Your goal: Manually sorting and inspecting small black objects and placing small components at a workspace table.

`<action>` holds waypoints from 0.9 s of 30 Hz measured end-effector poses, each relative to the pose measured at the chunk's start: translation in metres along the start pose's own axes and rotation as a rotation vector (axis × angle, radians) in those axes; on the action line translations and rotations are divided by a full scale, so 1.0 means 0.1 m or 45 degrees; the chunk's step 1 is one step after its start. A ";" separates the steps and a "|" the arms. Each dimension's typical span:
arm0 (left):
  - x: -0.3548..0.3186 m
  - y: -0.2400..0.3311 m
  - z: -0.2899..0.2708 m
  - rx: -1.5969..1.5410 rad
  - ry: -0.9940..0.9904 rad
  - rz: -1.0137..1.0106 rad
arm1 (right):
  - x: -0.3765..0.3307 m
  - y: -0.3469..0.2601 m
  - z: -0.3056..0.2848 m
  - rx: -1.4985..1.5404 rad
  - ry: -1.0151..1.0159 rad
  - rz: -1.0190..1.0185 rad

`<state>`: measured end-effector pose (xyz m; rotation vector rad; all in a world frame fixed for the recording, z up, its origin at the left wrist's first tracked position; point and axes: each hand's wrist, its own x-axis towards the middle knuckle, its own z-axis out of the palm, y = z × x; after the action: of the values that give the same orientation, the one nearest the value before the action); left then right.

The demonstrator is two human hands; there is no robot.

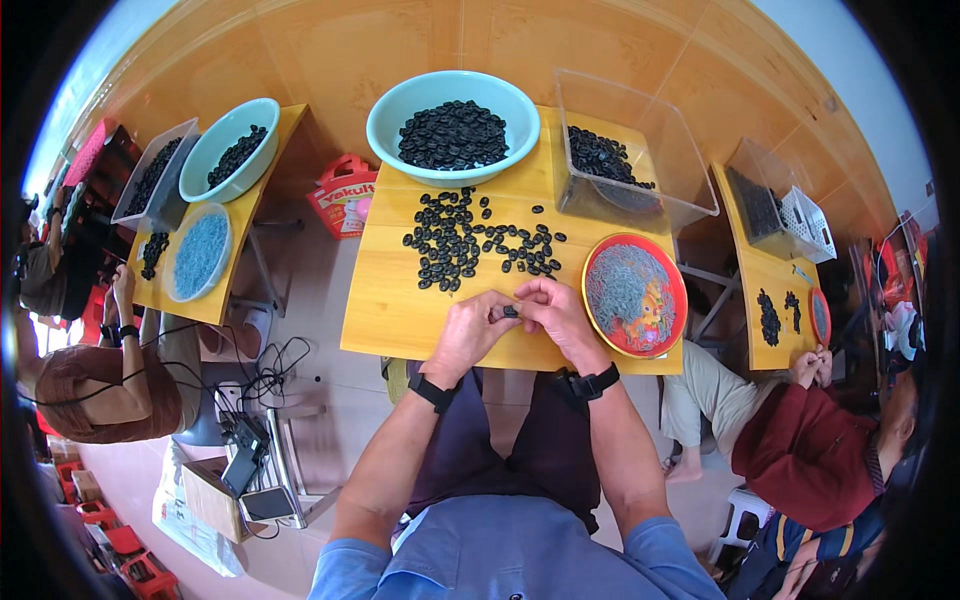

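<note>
Above the near edge of the yellow table (385, 310), my two hands meet. My left hand (470, 327) pinches a small black oval piece (511, 311) between thumb and fingertips. Curled in close from the other side, my right hand (562, 318) has its thumb and fingers at that same piece; anything small between them is too fine to make out. Many loose black oval pieces (440, 240) lie spread just beyond my hands. To the right sits a red round tray (677, 300) with a heap of thin grey-blue bits (625, 280).
A light-blue basin (385, 125) of black pieces stands at the back, beside a clear plastic bin (690, 208) with more. People work at similar tables on the left (255, 185) and right (745, 300). Cables and a power strip (228, 398) lie at lower left.
</note>
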<state>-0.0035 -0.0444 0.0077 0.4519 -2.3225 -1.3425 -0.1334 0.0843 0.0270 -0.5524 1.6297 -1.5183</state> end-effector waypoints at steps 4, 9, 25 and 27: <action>0.03 0.00 -0.01 0.007 0.023 -0.009 | 0.04 -0.02 0.00 -0.009 -0.009 -0.012; -0.01 -0.01 -0.03 0.083 0.023 0.052 | 0.03 0.05 0.02 -0.070 0.000 0.014; 0.02 -0.21 -0.02 -0.409 0.113 -0.054 | 0.33 -0.77 -0.13 -0.359 -0.131 -0.235; 0.04 -0.30 0.04 -0.455 0.188 -0.048 | 0.39 -1.19 0.05 0.054 0.158 -0.581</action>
<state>-0.0068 -0.0580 -0.0197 0.4634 -1.9110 -1.6406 -0.1769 0.0302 0.1309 -0.8648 1.6309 -1.9452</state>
